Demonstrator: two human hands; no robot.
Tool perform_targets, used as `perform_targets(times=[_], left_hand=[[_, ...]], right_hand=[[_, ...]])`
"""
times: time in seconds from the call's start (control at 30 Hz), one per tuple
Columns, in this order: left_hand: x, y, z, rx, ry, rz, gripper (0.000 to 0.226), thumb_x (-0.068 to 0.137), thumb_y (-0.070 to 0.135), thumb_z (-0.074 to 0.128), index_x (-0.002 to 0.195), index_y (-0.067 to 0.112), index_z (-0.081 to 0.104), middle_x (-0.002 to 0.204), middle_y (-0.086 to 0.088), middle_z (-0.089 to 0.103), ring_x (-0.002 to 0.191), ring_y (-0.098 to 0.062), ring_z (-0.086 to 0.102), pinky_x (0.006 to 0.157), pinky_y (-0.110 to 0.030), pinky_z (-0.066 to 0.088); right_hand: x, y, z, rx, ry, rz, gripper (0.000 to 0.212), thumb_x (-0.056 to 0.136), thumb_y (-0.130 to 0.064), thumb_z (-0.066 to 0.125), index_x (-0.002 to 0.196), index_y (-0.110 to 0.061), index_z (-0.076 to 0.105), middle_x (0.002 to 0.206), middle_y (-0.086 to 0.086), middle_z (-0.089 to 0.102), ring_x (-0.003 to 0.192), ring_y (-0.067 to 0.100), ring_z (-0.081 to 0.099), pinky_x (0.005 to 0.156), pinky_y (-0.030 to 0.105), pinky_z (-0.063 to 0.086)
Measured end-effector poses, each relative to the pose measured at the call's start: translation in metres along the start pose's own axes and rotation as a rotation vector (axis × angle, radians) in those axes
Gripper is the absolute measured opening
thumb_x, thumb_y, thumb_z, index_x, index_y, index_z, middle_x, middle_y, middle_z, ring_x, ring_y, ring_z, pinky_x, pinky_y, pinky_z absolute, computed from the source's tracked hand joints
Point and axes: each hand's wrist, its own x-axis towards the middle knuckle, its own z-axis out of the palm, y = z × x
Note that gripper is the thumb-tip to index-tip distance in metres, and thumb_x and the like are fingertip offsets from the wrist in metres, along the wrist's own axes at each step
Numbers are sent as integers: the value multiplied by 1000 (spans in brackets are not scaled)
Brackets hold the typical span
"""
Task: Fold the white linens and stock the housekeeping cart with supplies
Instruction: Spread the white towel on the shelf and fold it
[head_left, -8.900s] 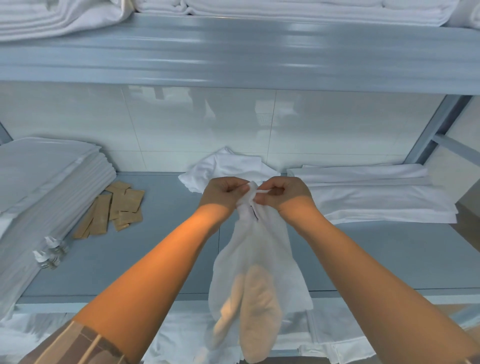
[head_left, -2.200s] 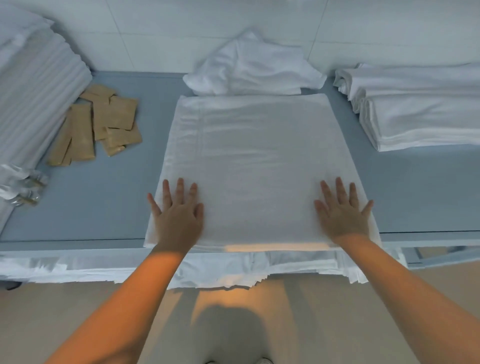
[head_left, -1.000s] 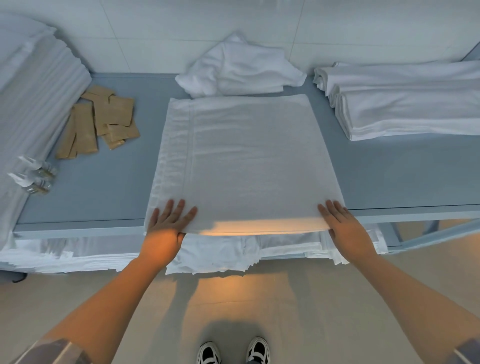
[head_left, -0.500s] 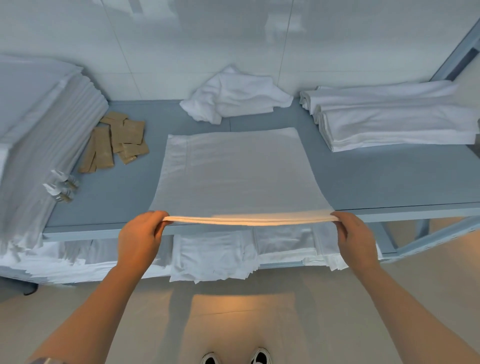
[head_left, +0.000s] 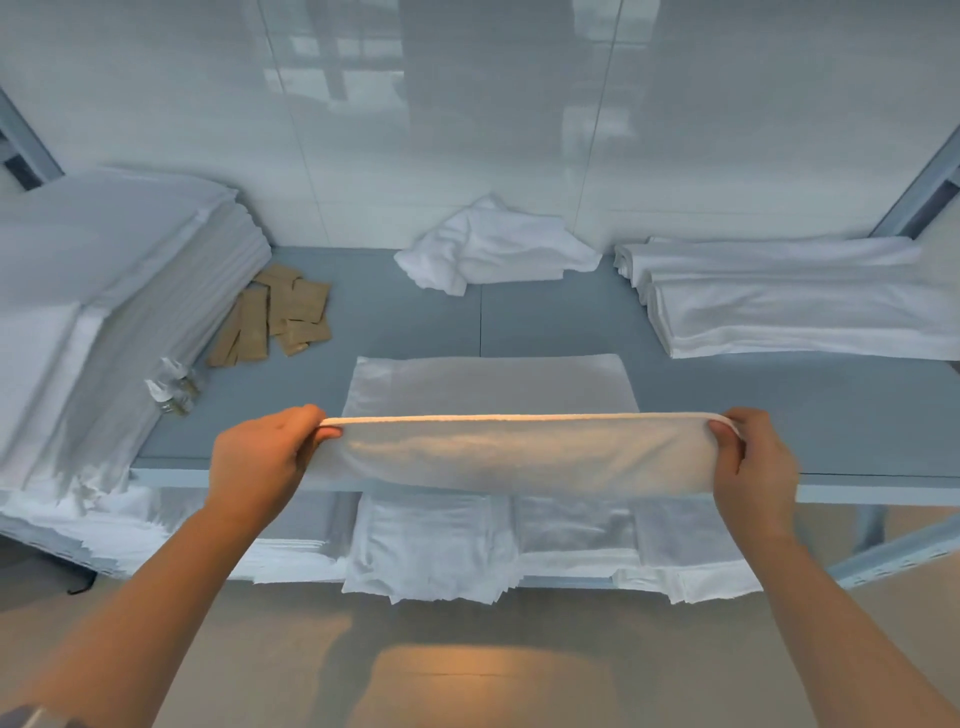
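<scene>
A white linen (head_left: 488, 384) lies on the grey shelf (head_left: 753, 415), its near edge lifted and curled over toward the back. My left hand (head_left: 265, 457) pinches the near left corner and my right hand (head_left: 753, 462) pinches the near right corner. The raised edge stretches straight between them above the shelf's front edge. The far half of the linen stays flat on the shelf.
A crumpled white cloth (head_left: 493, 249) lies at the back by the tiled wall. Folded linens (head_left: 789, 296) stack at the right, a tall stack of sheets (head_left: 104, 301) at the left. Brown packets (head_left: 275, 322) and small bottles (head_left: 174, 387) sit beside it. More linens (head_left: 431, 545) fill the lower shelf.
Both hands went from resting flat on the spread linen to pinching its near corners, and they have lifted that edge up and toward the back, so the linen folds over itself.
</scene>
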Motion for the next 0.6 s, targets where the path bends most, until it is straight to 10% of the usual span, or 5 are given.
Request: perform_targets(times=[0.33,0.6], left_hand=[[56,-40,62,-29,-215,18,71,91,69,19,69,13,58,56,-3,56,47,-25,55,44,-26,36],[110,-85,184,5,-466,-8,38,94,48,47,73,16,47,66,1,57,62,-24,57,51,-29,27]], right_hand=[[75,17,63,-87,-120,8,17,97,-22,51,100,-6,57,89,22,65,82,39,60,70,32,35],[127,55,158,-161,-234,81,12,95,-11,55,86,-3,52,70,20,59,73,42,59,63,37,38]])
